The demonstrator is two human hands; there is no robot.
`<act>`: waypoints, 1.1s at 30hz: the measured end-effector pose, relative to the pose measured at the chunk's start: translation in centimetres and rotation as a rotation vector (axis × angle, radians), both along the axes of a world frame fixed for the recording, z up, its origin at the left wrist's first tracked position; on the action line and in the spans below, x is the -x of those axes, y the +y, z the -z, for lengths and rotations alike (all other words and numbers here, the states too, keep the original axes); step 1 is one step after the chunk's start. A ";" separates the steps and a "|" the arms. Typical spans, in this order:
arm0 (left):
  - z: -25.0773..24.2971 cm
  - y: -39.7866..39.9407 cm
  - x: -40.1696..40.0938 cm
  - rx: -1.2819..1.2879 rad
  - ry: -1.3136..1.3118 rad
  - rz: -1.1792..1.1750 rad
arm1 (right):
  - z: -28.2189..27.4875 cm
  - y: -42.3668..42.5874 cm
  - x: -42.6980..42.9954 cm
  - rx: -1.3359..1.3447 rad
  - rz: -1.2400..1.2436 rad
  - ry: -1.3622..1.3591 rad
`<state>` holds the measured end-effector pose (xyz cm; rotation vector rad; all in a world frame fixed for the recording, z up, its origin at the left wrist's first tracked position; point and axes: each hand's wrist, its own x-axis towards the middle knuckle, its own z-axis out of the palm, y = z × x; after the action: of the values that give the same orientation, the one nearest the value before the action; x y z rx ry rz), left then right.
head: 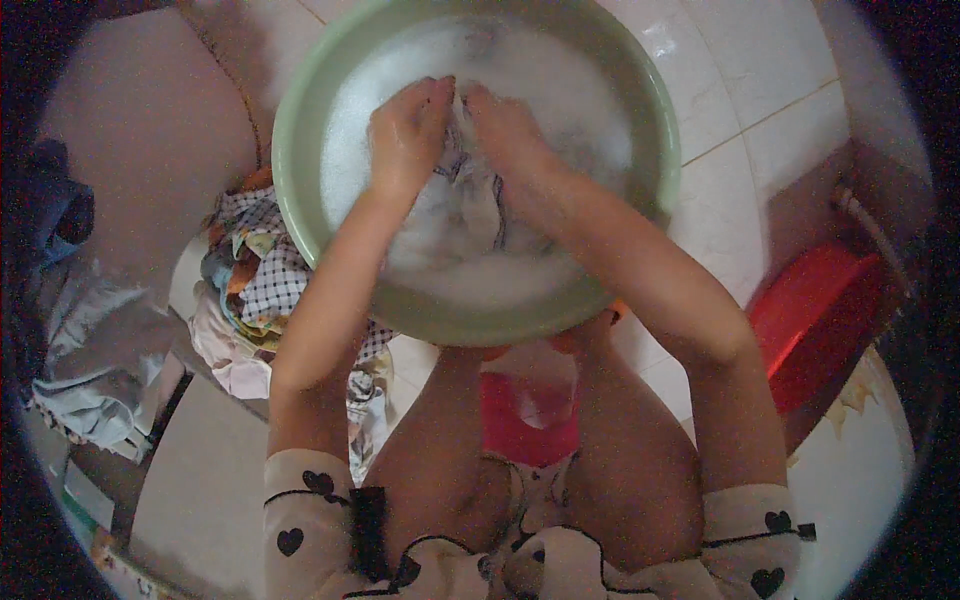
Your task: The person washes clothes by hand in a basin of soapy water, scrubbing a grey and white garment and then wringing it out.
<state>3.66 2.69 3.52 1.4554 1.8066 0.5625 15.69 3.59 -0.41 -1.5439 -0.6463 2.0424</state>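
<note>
A large round light-green basin (pixel 664 176) holds cloudy, sudsy water with fabric in it. Over the water, left of the basin's middle, my left hand (pixel 412 135) is closed on a pale, dark-edged wet cloth (pixel 476 195). Close beside it, my right hand (pixel 506 127) grips the same cloth, its fingers curled inward. The cloth hangs between the two hands down into the suds. How much of it lies under the water is hidden.
Left of the basin lies a heap of clothes (pixel 274 289), some checked. Farther left hangs grey-blue fabric (pixel 97 352). A red plastic basin (pixel 817 315) leans at the right. Pale floor tiles (pixel 780 112) surround the green basin. A pink-red object (pixel 531 420) is between my legs.
</note>
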 end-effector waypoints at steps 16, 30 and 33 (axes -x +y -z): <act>8.3 -1.2 5.9 0.325 0.480 0.158 | 1.8 1.7 -2.9 -0.748 -0.771 -0.510; -0.9 -2.6 0.2 -0.459 -0.004 0.337 | -1.4 -0.5 0.5 -0.344 -0.226 0.009; -1.3 0.1 0.0 -0.105 0.034 -0.087 | -3.2 -1.6 1.4 -0.143 -0.078 -0.066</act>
<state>3.66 2.82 4.79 1.4691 1.8986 0.6897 14.28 2.03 2.79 -1.5300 -0.8705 1.9613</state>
